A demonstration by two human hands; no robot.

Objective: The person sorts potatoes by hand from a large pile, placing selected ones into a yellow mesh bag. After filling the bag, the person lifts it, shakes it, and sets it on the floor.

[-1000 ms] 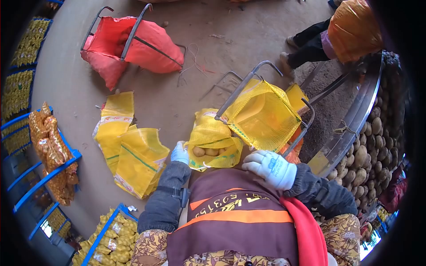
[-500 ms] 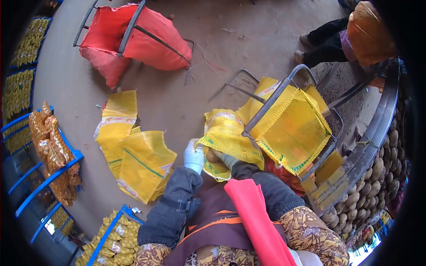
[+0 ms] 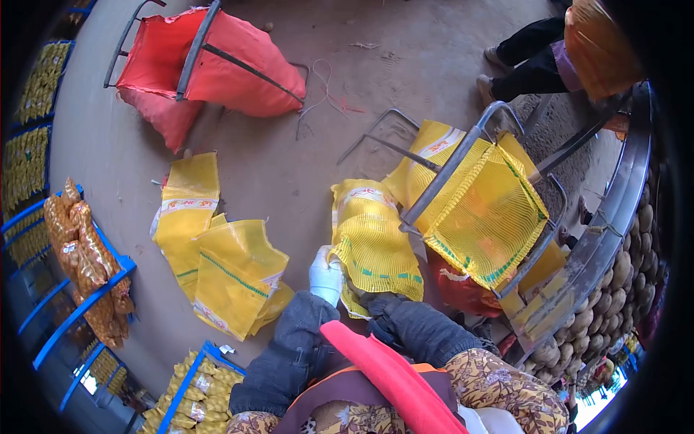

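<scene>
My left hand (image 3: 327,278), in a white glove, is closed on the left edge of a yellow mesh bag (image 3: 372,231). The bag lies in front of me with its mouth towards my body and a printed white band near its far end. My right sleeve (image 3: 416,325) reaches to the mouth, and the mesh covers my right hand, so its fingers are hidden. Just right of it, a second yellow mesh bag (image 3: 488,217) hangs wide at the mouth on a metal frame (image 3: 448,173).
Several flat yellow bags (image 3: 231,271) lie on the floor at left. A red sack (image 3: 242,69) sits on another frame farther off. Potatoes (image 3: 585,318) fill the right side behind a metal rim (image 3: 614,195). A person (image 3: 535,69) stands at upper right; filled bags (image 3: 87,260) rest at left.
The near mesh bag now lies longer and flatter, its printed band showing more. My right hand has gone out of sight under the mesh; my left keeps its grip. The view has shifted slightly.
</scene>
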